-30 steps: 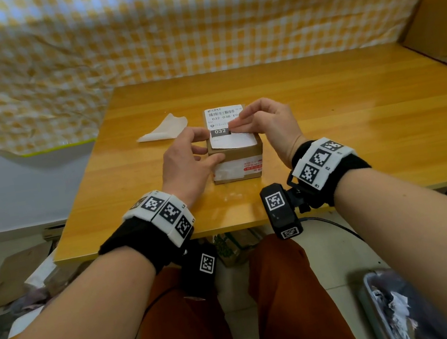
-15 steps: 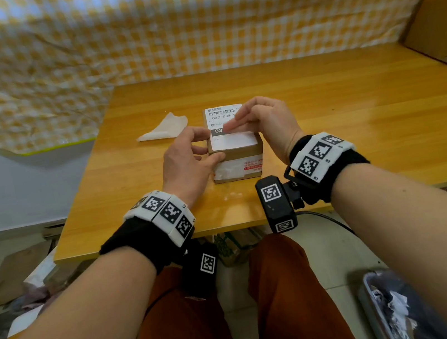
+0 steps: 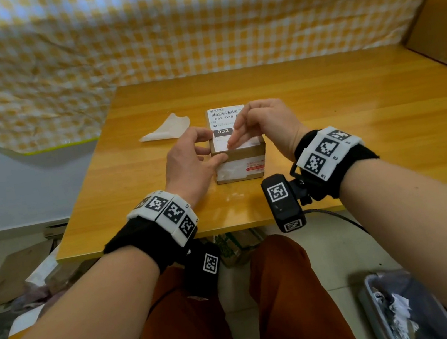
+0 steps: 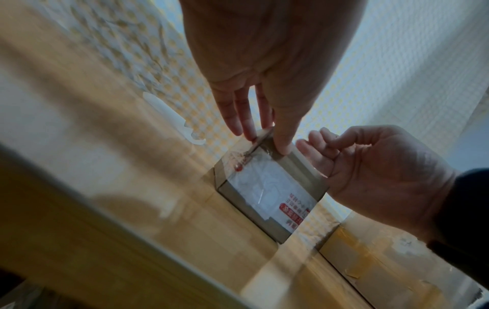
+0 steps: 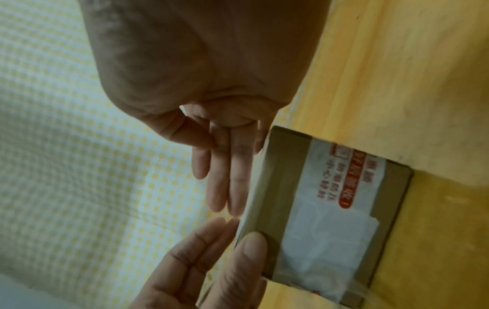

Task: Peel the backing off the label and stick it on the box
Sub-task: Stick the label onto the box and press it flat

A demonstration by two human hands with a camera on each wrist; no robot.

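A small cardboard box stands on the wooden table. A white barcode label lies on its top and juts past the far edge. My left hand grips the box's left near corner, thumb on the front face, fingers on top. In the left wrist view the left hand pinches that corner of the box. My right hand presses straight fingers onto the label's near part. The right wrist view shows the right hand lying along the top edge of the box.
The peeled white backing lies on the table to the box's left. A big cardboard carton stands at the back right. A bin of scrap paper sits on the floor at the lower right. A checked cloth covers the wall.
My right fingers have slid along the label from its middle band toward the near edge of the box top, and they have straightened. The left hand and box have stayed put.
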